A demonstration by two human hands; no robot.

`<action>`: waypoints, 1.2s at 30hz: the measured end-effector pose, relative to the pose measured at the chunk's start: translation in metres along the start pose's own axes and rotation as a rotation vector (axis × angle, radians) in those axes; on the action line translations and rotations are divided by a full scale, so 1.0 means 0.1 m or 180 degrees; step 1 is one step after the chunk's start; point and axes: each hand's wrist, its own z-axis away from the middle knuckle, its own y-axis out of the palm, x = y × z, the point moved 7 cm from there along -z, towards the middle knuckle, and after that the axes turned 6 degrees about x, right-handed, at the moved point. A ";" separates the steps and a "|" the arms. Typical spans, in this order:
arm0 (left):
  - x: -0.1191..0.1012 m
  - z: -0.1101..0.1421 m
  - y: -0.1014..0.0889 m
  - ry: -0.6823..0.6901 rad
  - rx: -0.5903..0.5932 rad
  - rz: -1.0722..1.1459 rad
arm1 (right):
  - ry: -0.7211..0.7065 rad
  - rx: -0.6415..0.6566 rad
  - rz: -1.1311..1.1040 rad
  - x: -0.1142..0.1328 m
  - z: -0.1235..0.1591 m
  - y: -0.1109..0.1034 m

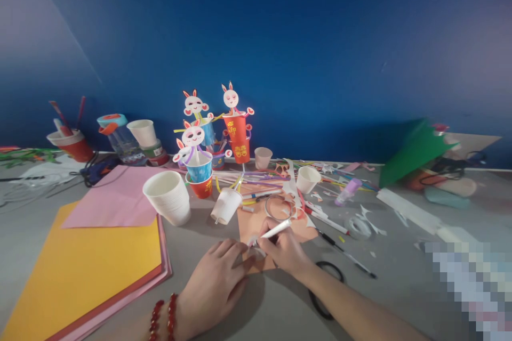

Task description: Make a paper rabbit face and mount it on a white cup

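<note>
My right hand is closed around a white marker, its tip down at a small white paper piece on an orange paper sheet. The piece's details are mostly hidden by my fingers. Lying palm down, my left hand rests its fingertips at the left edge of that piece, fingers stretched out and the thumb apart. Just beyond my hands, a white paper cup with yellow strips is tipped over. Behind it stand rabbit-faced cup puppets, one on blue cups and one on red cups.
A stack of white cups stands left of centre, beside yellow paper and pink paper. At right lie a black pen, a tape roll, a glue stick and paper scraps. Black scissor handles lie under my right forearm.
</note>
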 end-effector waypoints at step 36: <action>0.00 -0.01 -0.02 -0.0026 0.0025 -0.0037 | 0.0090 0.0067 -0.0017 0.01 0.01 0.03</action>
